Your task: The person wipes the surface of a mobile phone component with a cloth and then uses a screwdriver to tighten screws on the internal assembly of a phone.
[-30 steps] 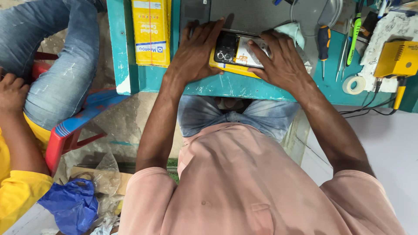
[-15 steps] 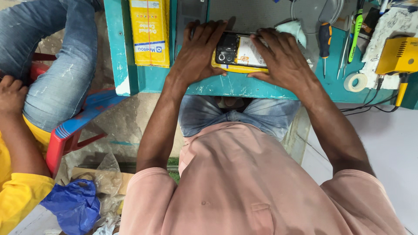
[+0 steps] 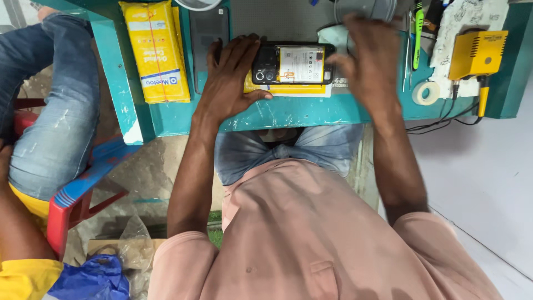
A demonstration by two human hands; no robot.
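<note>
An opened smartphone [image 3: 292, 64] with its back cover off lies flat on the teal workbench [image 3: 288, 114], showing its battery and camera block. It rests on a yellow pad [image 3: 283, 89]. My left hand [image 3: 227, 80] grips the phone's left end, thumb under the near edge. My right hand [image 3: 369, 61] is blurred, just off the phone's right end, fingers loosely spread and holding nothing that I can see.
A yellow box [image 3: 155, 50] and a dark phone back cover [image 3: 206, 39] lie left of the phone. A yellow device [image 3: 474, 53], a tape roll [image 3: 426, 93], screwdrivers [image 3: 417, 33] and cables sit right. Another person in jeans [image 3: 53, 111] sits at left on a red stool [image 3: 72, 203].
My right hand has come off the phone and moved right and up. The phone's battery side is now uncovered. My left hand still holds its left end.
</note>
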